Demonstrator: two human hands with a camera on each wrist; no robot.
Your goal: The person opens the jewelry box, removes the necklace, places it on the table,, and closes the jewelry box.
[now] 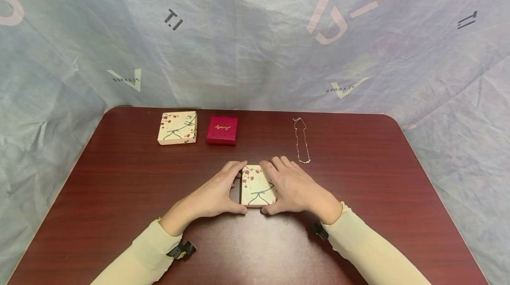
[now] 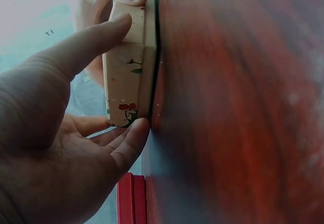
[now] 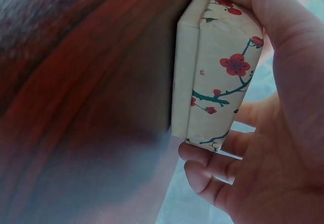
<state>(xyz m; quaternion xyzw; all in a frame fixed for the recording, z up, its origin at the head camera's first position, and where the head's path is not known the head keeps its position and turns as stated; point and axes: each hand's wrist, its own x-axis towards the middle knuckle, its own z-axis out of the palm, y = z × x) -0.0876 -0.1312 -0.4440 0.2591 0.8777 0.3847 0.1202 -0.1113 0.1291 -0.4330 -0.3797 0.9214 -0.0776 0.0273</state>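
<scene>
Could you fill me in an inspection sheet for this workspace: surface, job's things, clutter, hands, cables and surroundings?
Surface: table, dark red, wood-grained, glossy near the front.
Job's things: flowered box, flat on the table between the hands.
Clutter: second flowered box and red box side by side toward the back, left of centre; necklace laid out lengthwise, right of centre.
Hands: left hand and right hand both grip the flowered box, thumbs on its near side, fingers at its far side.
Cables: nothing seen.
Surroundings: printed grey fabric behind and at both sides.
</scene>
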